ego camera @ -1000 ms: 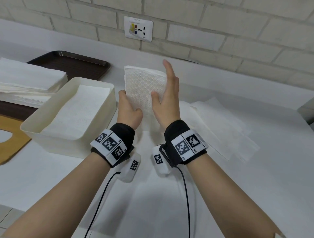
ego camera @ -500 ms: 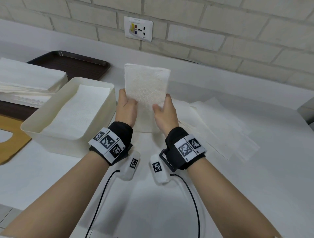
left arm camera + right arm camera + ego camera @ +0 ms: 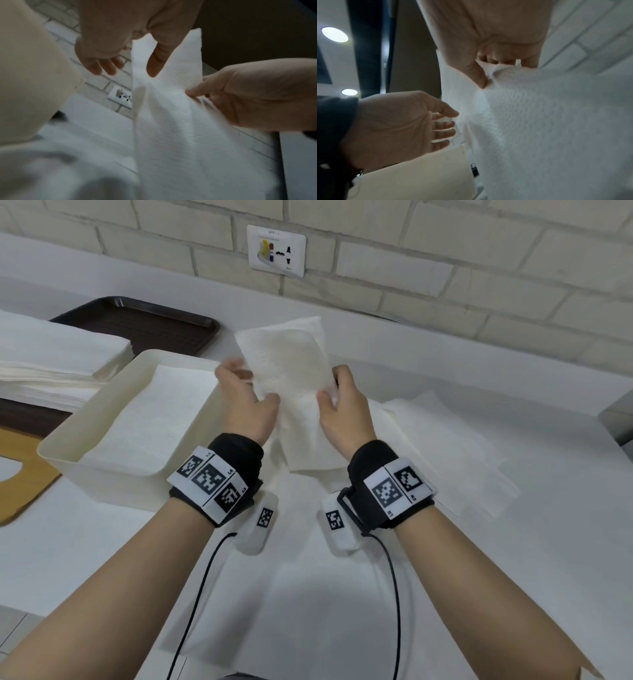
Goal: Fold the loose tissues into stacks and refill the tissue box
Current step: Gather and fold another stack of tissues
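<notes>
Both hands, left hand [image 3: 247, 405] and right hand [image 3: 343, 408], are pinching the folded tissue [image 3: 295, 392] upright; uneven pulling risks tearing or unfolding it.

Black wristbands [image 3: 236, 463] with checkered white tags [image 3: 397, 487]

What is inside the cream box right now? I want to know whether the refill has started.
Inside the box lies a flat white tissue covering the floor. Whether more sheets lie beneath that one cannot be seen, since it hides them.
</notes>
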A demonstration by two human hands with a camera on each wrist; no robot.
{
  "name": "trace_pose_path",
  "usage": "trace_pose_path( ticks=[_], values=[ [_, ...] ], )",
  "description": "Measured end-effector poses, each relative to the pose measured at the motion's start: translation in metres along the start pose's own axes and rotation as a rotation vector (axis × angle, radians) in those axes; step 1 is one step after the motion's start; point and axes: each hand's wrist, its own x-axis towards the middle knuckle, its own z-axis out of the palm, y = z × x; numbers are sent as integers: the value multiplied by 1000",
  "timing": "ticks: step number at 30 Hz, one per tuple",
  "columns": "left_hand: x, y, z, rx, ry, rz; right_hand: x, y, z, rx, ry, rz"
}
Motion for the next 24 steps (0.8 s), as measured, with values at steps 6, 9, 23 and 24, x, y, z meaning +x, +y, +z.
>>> trace_pose_path(
  ticks=[6,9,23,24],
  values=[
    [8,20,-9,133,-175,177,1,-10,-29,-526,-158,-156],
    [3,22,-6,253,-301,40,0,-14,-35,-779,-252,-171],
    [-1,-18,5,254,-263,-409,-5,-5,-14,-990,-449,-120],
    [0,-18,5,221,-260,-422,-5,-5,-14,-983,-445,-127]
  ],
)
